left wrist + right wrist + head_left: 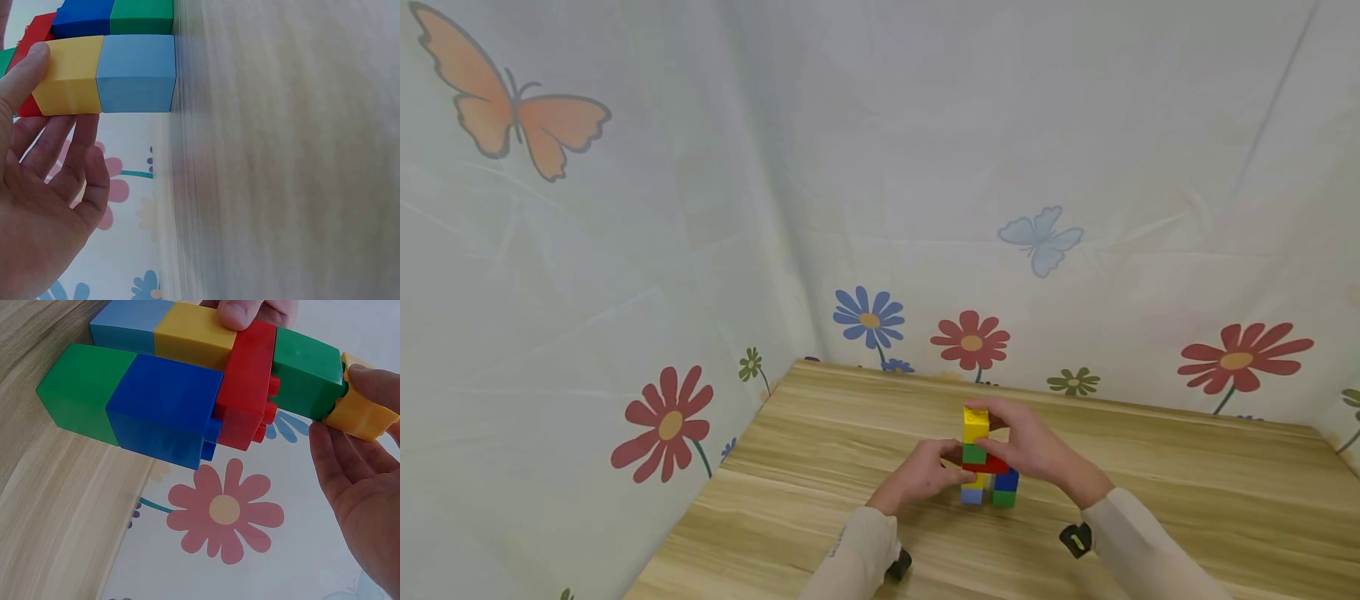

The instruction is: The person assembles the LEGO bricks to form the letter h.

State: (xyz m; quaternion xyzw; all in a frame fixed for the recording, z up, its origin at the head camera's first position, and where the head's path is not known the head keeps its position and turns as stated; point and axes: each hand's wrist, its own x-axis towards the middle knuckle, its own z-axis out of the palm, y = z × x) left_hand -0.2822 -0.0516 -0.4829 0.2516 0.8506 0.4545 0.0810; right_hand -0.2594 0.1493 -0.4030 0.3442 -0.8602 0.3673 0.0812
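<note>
A small structure of plastic building blocks stands on the table. One column has a light blue block (137, 75) under a yellow block (72, 75); the other has a green block (87, 394) under a blue block (162, 406). Across their tops lies a red block (997, 467), some studs showing. A second green block (973, 454) sits on the red one, with another yellow block (976, 427) at its top, looking slightly askew in the right wrist view. My left hand (925, 471) grips the lower yellow block near the red one. My right hand (1030, 442) pinches the upper yellow block between thumb and fingers.
The wood-grain table (820, 417) runs back to a pale cloth backdrop (925, 150) printed with flowers and butterflies. Another cloth side hangs at the left. Black devices show by the right sleeve (1138, 542) and the left sleeve (857, 550).
</note>
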